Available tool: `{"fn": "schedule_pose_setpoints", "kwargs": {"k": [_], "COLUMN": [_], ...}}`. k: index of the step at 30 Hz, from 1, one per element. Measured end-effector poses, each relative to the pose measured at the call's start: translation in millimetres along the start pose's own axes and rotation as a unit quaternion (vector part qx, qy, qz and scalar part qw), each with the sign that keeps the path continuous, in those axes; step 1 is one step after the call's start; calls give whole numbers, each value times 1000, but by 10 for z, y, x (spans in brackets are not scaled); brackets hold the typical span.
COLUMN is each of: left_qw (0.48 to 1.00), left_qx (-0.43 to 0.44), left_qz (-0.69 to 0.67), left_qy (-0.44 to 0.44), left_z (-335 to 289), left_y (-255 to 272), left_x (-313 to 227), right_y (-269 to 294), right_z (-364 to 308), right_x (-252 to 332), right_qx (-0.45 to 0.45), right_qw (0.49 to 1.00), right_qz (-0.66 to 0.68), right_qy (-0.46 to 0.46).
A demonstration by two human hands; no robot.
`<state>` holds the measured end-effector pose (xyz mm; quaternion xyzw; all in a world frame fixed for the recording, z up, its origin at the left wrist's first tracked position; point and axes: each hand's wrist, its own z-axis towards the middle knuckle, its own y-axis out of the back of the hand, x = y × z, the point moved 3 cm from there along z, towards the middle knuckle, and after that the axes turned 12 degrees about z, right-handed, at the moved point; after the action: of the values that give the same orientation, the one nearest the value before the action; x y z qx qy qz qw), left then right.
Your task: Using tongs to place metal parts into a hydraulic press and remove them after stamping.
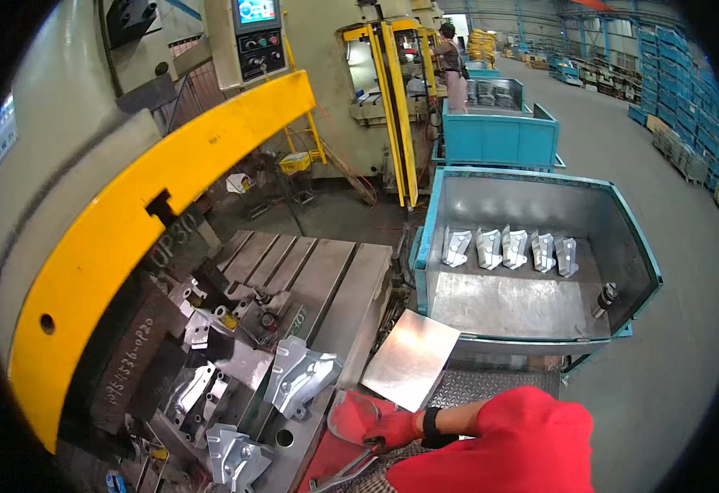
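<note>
My right hand [390, 430], in a red glove below a red sleeve and a dark wristband, is closed at the edge of a stamped metal part [351, 421]. That part's face looks red and its rim grey; its lower end runs toward the bottom of the picture. My left hand cannot be made out. Just left of the held part, a silver stamped bracket [300, 378] lies on the press bed [339, 275]. Another stamped bracket [236, 458] sits nearer to me. A flat metal sheet [411, 360] lies tilted beyond my right hand.
A yellow curved guard [170, 193] arches over the die [211, 353] at left. To the right stands a teal bin [523, 320] with several stamped brackets [514, 248] in a row and a dark cylinder [606, 299]. Farther off, a person [453, 70] stands beside another machine.
</note>
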<state>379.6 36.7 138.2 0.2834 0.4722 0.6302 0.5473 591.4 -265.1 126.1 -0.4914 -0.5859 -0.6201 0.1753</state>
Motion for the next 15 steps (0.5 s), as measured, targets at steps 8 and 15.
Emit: {"fn": "schedule_pose_setpoints", "kwargs": {"k": [8,15], "left_qw": [999,999], "left_qx": [-15,-19], "left_qz": [1,4], "left_qy": [-33,-50], "left_z": [183,268], "left_y": [-13,-7], "left_x": [-74,-117], "right_y": [114,172], "right_z": [361,444], "right_x": [-3,16], "right_qx": [-206,-288], "right_qw": [953,936], "right_qz": [172,151], "right_qy": [138,132]}}
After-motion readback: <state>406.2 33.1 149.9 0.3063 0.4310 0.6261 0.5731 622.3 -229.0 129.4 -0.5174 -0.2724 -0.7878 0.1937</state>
